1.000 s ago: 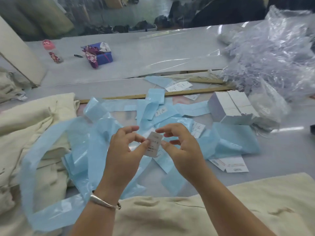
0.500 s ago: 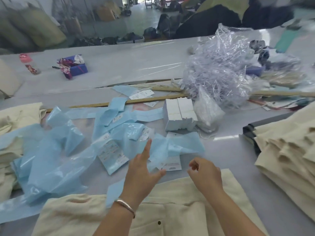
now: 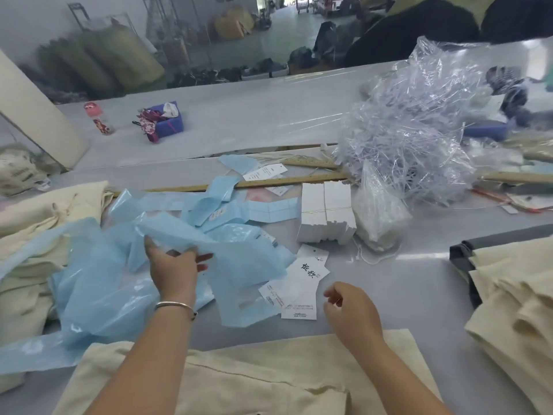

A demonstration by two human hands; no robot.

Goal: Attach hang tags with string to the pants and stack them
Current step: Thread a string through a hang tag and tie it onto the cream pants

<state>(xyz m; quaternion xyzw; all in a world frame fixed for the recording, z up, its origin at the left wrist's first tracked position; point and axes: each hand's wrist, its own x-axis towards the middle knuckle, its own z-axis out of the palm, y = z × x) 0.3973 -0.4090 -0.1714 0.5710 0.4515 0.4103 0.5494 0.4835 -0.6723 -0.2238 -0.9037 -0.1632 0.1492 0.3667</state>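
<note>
**Left hand digs into the blue backing strips**

Reaching forward since the earlier frame, the left hand (image 3: pixel 176 271) now grips the heap of blue backing strips (image 3: pixel 125 274), probably lifting it aside to uncover loose hang tags (image 3: pixel 299 290) lying just beside it. Hovering over the surface (image 3: pixel 419 283), the right hand (image 3: pixel 353 313) is loosely curled, thumb near forefinger; whether it pinches anything I cannot tell. Cream pants (image 3: pixel 239 384) lie nearest, awaiting tags; a finished stack (image 3: pixel 514 295) sits right.
</note>
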